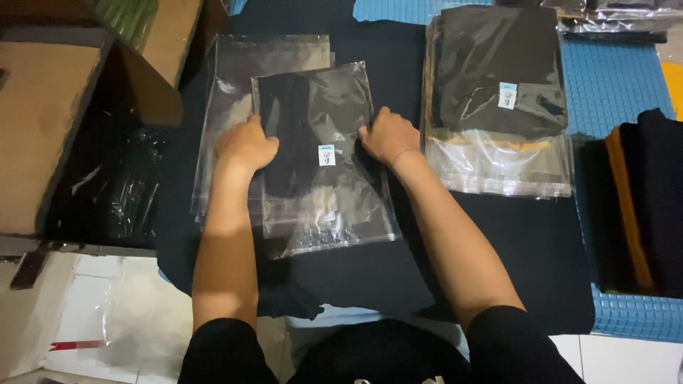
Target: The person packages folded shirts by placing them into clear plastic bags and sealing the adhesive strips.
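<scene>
Bagged garment lies flat at centre on a black cloth, overlapping empty clear bags at its 10 o'clock. Left hand presses its left edge, fingers curled over the plastic; right hand does the same on the right edge. Neither grip lifts it. Stack of bagged garments at 2 o'clock, just beside the right hand. Open carton at 9 o'clock. Folded dark clothes at 3 o'clock on a blue mat.
</scene>
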